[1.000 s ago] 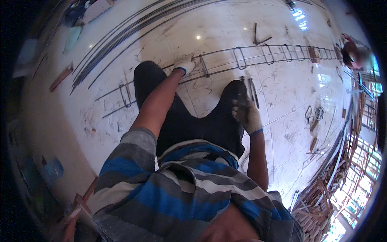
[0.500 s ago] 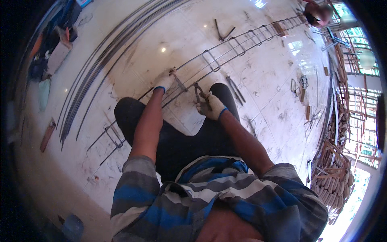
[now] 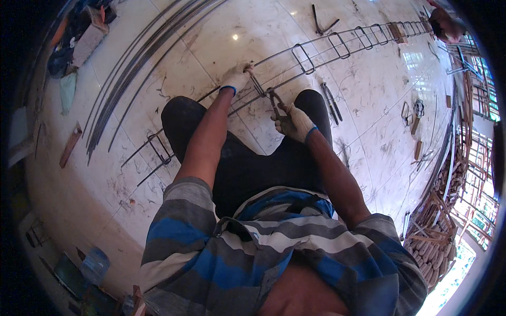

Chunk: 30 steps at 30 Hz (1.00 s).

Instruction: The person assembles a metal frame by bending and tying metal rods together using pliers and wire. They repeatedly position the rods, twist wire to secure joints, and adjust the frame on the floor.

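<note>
A long steel rebar cage (image 3: 287, 80) runs diagonally across the floor in front of my knees, with rectangular stirrups (image 3: 304, 59) around its bars. My gloved left hand (image 3: 237, 77) is closed at the far bar, on the top end of one stirrup (image 3: 256, 83). My gloved right hand (image 3: 296, 124) grips the handles of metal pincers (image 3: 275, 103). Their jaws touch the near bar where that same stirrup crosses it. Any tie wire there is too small to make out.
A second long-handled tool (image 3: 331, 103) lies right of my knee. Loose long bars (image 3: 124, 73) stretch along the left. A bent bar (image 3: 322, 22) lies beyond the cage. Another person (image 3: 447, 26) is at its far end. Wood scraps (image 3: 70, 146) and wire bits litter the tiles.
The pincers have come from slightly right of the stirrup to its crossing with the near bar. My left hand stays at the stirrup's far end. The whole view has shifted a little.
</note>
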{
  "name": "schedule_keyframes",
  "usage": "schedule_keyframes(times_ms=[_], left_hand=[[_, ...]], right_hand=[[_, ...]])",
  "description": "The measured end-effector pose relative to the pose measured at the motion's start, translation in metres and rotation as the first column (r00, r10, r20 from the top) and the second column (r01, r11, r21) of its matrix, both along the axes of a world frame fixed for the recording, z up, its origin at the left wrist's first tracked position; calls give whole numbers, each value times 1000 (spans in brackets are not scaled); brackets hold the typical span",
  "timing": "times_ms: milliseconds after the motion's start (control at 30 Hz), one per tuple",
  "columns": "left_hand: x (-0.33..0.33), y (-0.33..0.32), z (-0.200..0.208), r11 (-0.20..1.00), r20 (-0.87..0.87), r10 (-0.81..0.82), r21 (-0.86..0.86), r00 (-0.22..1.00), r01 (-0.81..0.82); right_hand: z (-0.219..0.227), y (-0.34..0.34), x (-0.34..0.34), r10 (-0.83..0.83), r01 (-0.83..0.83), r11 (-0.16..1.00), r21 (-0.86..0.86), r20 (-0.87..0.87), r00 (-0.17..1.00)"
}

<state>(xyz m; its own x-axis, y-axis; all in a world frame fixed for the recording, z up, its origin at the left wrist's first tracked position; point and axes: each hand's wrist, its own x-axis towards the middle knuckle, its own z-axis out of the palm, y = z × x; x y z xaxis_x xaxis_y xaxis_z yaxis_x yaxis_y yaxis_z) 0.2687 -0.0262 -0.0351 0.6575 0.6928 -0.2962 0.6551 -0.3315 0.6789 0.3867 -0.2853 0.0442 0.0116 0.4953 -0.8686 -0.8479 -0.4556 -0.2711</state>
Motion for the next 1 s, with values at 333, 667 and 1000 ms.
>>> schedule_keyframes(times_ms=[333, 667, 1000], left_hand=[[0, 1, 4, 998, 64, 13, -56, 998, -9], [-7, 4, -31, 999, 168, 45, -15, 985, -43], [-32, -48, 11, 912, -161, -247, 294, 955, 286]], right_hand=[[-9, -2, -1, 74, -75, 997, 6, 86, 994], [-32, -46, -11, 192, -268, 957, 110, 454, 870], [72, -91, -14, -208, 165, 937, 307, 112, 972]])
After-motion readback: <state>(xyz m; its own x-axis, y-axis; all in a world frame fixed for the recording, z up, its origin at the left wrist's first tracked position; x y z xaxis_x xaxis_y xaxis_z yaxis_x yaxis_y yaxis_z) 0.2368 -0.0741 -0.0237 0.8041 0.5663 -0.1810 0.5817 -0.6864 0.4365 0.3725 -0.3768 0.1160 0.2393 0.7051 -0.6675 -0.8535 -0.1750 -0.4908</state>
